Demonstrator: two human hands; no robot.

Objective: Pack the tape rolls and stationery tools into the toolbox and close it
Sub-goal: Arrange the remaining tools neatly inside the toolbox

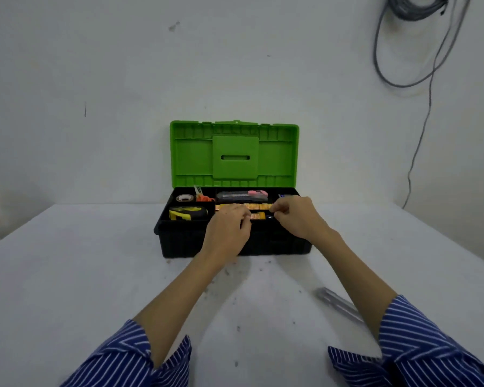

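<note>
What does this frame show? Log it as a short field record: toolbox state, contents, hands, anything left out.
toolbox: black toolbox on white table, green lid raised
tray contents: tape roll, yellow tape measure, orange ruler
left hand: over tray front, fingers curled at the ruler
right hand: over tray, fingers curled; what it holds is unclear
left out: grey tool on table, blurred
</note>
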